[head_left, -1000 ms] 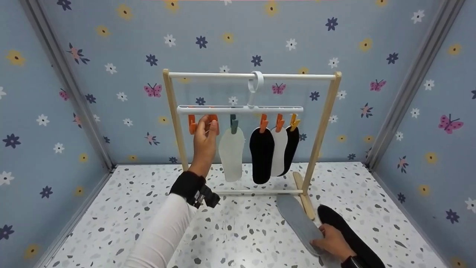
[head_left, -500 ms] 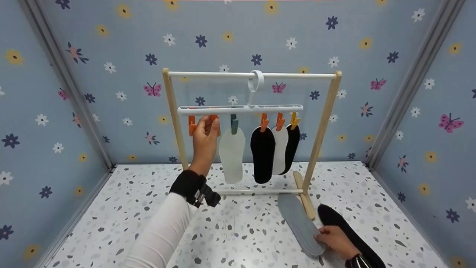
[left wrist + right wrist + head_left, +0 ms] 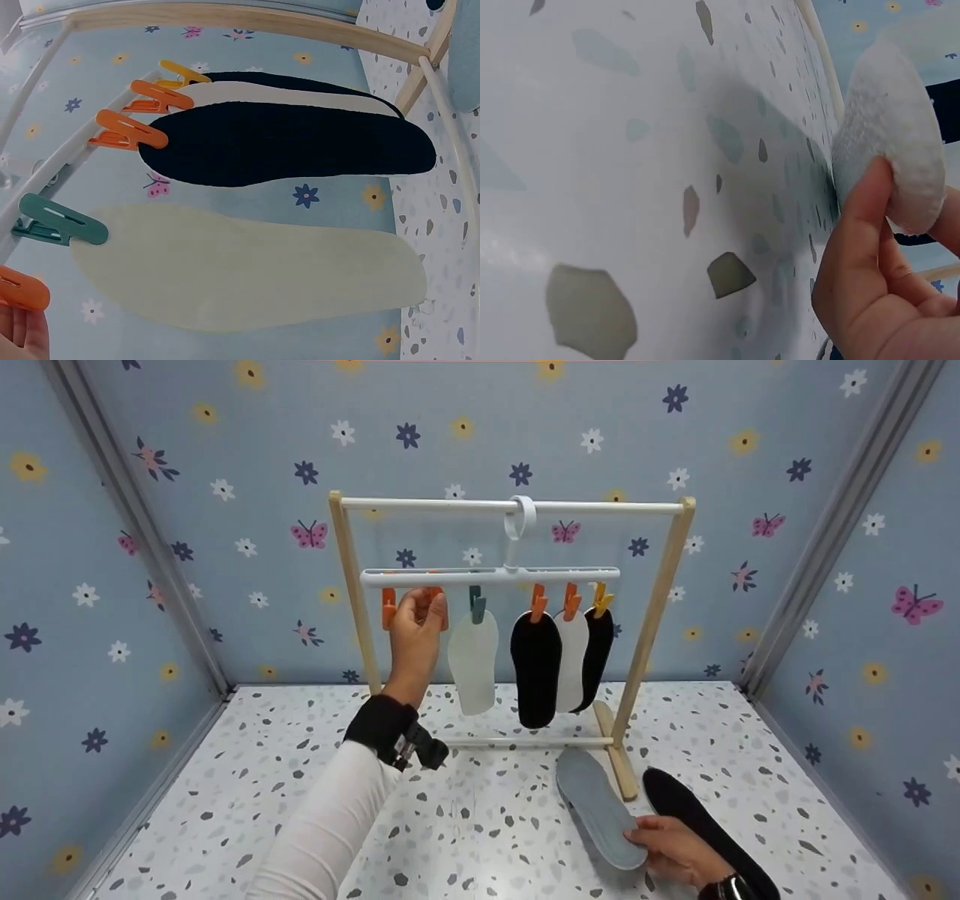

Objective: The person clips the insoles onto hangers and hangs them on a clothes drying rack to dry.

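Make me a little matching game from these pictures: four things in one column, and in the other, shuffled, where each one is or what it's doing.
Things
1. Grey insole
2. Green clip
3. Yellow clip
4. Left hand

Places and states
A. On the rightmost hanging black insole
B. Pinching an orange clip
C. Held in the right hand
D. On a pale insole

Right pairs: 1-C, 2-D, 3-A, 4-B

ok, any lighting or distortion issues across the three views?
Head: glare on the table, bottom centre; left wrist: dim overall, and the wooden post bows, probably lens distortion; right wrist: soft-edged shadow on the table beside the insole.
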Demonstrator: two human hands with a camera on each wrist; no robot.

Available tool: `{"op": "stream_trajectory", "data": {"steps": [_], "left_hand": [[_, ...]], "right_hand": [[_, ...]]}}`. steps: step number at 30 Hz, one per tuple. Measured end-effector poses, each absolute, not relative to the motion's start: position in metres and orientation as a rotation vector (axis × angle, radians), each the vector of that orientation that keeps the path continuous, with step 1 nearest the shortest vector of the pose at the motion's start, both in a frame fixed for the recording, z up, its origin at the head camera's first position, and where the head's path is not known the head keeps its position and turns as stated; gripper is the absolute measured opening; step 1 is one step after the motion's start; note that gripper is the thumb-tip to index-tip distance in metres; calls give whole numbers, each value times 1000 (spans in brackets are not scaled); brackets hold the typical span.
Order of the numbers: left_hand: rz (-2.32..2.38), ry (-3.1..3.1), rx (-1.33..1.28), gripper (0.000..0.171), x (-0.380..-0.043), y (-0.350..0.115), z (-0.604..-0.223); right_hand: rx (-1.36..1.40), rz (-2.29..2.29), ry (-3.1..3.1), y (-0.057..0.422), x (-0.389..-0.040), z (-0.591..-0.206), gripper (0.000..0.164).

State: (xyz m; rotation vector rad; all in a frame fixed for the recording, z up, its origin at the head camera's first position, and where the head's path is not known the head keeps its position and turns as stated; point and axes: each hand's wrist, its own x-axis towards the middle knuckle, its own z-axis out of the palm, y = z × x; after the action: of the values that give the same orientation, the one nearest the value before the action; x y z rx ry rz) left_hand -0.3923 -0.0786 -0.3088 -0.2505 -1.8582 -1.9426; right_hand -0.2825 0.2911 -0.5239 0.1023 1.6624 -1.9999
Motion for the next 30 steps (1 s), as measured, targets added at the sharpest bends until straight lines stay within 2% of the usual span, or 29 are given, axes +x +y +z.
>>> {"op": "stream_trajectory", "data": {"steps": [4,11,18,20,26,30], "left_hand": [[-1912,-1875,-221,35,-391,-77,-307],[-1848,-1917,-202,35,-391,-77,-305],[-1815,-1946,-162,35,-390,-77,-304],[-1821,-1944,-159,35,-390,-77,-303],[-1842,-1933,-167,33,-389,-77,-301],[-1842,-1940,-170,32,-388,-76,-300]], "right_hand": [[77,-1990,1655,285,-279,-522,16],[-93,-1901,1774,273,-273,-521,21],[-194,-1813,1871,255,-271,-515,12],[-217,-1804,1932,250,-271,-514,14],[-345,-1835,2004,236,-269,-509,33],[-363,-1825,2087,227,-270,-505,34]]}}
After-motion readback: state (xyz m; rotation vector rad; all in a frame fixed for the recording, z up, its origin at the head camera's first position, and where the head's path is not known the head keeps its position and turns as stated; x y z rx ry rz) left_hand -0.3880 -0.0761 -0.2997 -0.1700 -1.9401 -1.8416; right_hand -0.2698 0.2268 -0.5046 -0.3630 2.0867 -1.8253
